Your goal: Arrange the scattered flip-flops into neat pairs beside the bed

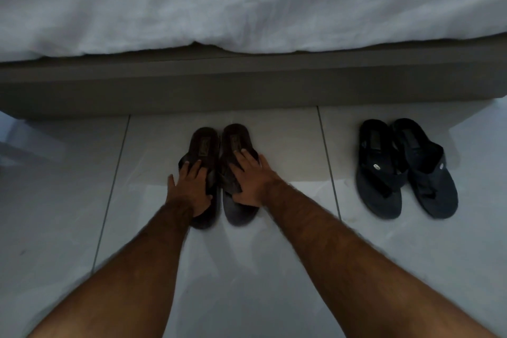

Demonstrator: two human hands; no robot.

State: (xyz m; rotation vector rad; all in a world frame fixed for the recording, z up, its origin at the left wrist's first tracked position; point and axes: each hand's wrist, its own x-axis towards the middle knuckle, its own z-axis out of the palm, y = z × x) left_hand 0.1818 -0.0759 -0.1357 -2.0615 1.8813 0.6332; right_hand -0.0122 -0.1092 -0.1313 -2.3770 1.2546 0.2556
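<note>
Two brown flip-flops lie side by side on the tiled floor, heels toward the bed. My left hand (192, 186) grips the left brown flip-flop (201, 143) over its strap. My right hand (251, 180) grips the right brown flip-flop (236, 137) the same way. The two soles touch along their inner edges. To the right, a pair of dark blue flip-flops lies close together, the left one (377, 170) and the right one (428, 173) slightly overlapping, both angled a little to the left.
The bed base (247, 88) runs across the frame just beyond the flip-flops, with a white duvet (247, 3) hanging over it. Pale glossy floor tiles (82, 186) surround both pairs.
</note>
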